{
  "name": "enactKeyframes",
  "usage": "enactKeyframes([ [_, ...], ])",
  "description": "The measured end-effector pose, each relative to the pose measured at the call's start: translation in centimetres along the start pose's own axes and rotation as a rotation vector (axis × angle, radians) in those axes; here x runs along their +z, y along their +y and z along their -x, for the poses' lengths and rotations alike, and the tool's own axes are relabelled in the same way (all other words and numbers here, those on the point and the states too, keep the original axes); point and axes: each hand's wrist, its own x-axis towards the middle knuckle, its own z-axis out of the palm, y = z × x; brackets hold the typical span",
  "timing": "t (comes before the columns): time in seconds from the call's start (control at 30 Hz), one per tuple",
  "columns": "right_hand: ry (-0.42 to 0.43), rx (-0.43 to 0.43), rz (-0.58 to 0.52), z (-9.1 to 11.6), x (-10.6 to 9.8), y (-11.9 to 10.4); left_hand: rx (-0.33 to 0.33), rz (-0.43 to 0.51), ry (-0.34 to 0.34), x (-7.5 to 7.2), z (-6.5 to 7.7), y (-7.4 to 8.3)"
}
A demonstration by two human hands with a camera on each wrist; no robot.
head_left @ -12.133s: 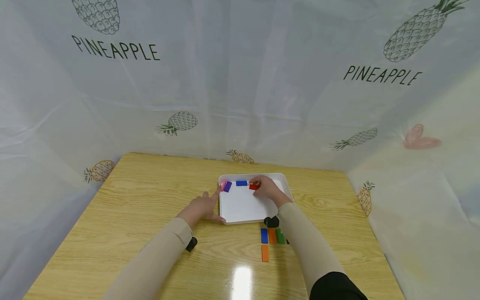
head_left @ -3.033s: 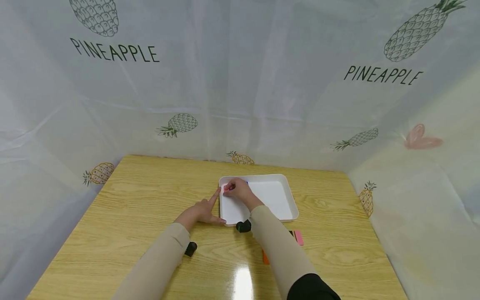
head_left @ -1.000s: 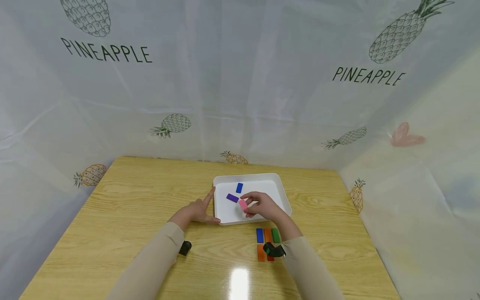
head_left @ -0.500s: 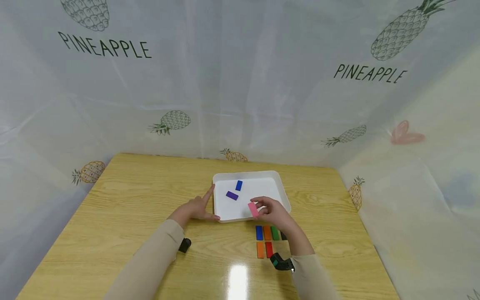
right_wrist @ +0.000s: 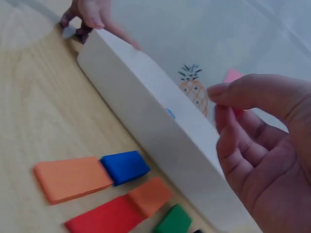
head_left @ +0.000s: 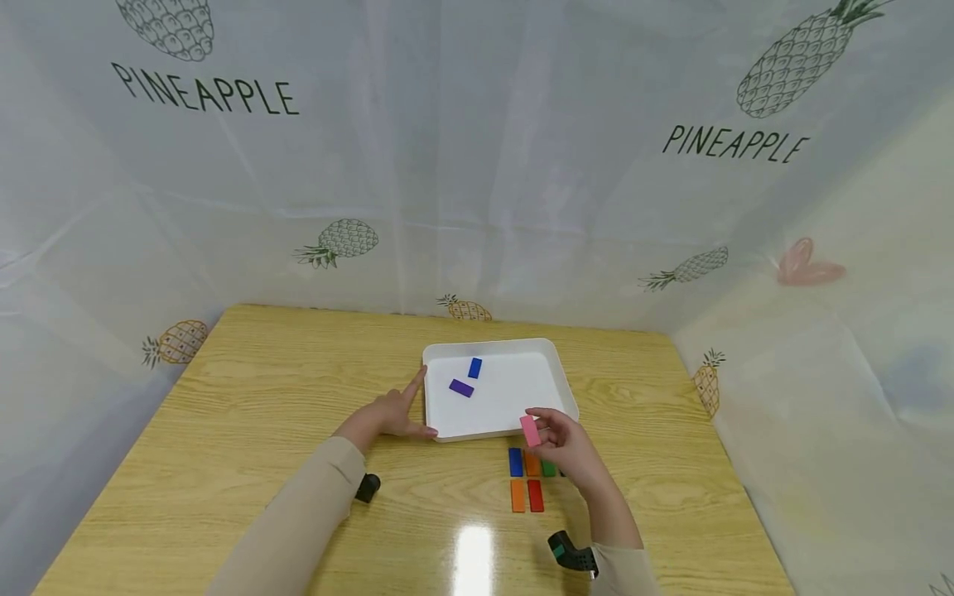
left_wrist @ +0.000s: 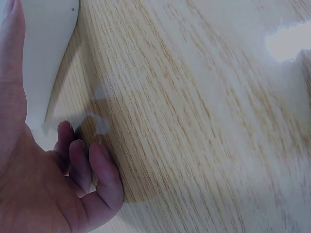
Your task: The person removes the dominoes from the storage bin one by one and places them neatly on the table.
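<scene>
In the head view my right hand (head_left: 568, 447) pinches a flat pink block (head_left: 529, 431) between thumb and fingers, above the front rim of a white tray (head_left: 514, 406). The right wrist view shows only a bit of that pink block (right_wrist: 233, 75) behind the fingers. My left hand (head_left: 387, 415) lies at the tray's left side, index finger stretched along the edge and thumb at the front corner. Its other fingers (left_wrist: 107, 179) curl loosely near the table in the left wrist view. Inside the tray lie a blue block (head_left: 474, 368) and a purple block (head_left: 461, 387).
In front of the tray stand two short rows: a blue block (head_left: 516, 462), an orange one and a green block (head_left: 548, 468) behind, an orange block (head_left: 517, 496) and a red block (head_left: 536, 496) nearer. A dark block is partly hidden by the right hand. A pineapple-print curtain (head_left: 477, 165) hangs behind the table.
My right hand has carried the red block, then the pink one, out of the tray; the pink block moved right and toward the front. The purple and blue blocks shifted inside it. The left hand stayed put.
</scene>
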Motion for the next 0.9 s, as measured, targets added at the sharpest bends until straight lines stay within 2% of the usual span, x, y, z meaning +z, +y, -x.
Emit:
enactKeyframes([
  [0.17, 0.075, -0.013, -0.056, 1.8, 0.3, 1.1, -0.004, -0.003, -0.013, -0.1, 0.2, 0.2],
  [0.37, 0.147, -0.026, -0.099, 3.4, 0.5, 1.5, -0.005, 0.003, 0.007, -0.1, 0.1, 0.2],
  [0.57, 0.229, -0.155, -0.005, 4.7, 0.6, 2.4, -0.002, 0.004, 0.009, 0.1, -0.1, 0.0],
  [0.67, 0.262, -0.188, 0.047, 5.3, 0.5, 3.4, 0.001, -0.002, 0.008, 0.1, -0.2, -0.1],
  [0.9, 0.286, -0.136, 0.069, 6.4, 0.2, 5.3, 0.008, -0.001, 0.008, 0.1, -0.3, -0.3],
])
